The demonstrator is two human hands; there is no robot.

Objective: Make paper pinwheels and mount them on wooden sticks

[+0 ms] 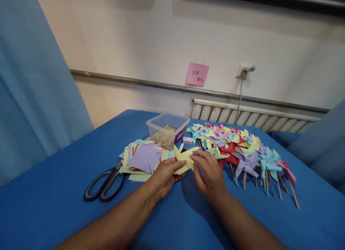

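A pale yellow paper pinwheel [188, 159], its blades partly folded in, is held up over the blue table. My left hand [167, 174] pinches it from the left, thumb on top. From the right, my right hand [208, 172] grips its other side with the fingertips. No stick shows on this pinwheel. Left of my hands lies a stack of coloured paper squares with cut corners, a purple square [145, 158] on top. Dark-handled scissors [104, 184] rest beside the stack, their blades hidden under the paper.
Behind my hands stands a clear plastic box [155, 126] with thin wooden sticks [163, 137] inside. Many finished pinwheels on sticks, including a purple pinwheel [246, 163], fill the table's right side. A small white box [187, 140] sits near the container. A radiator [215, 111] is behind the table [107, 221].
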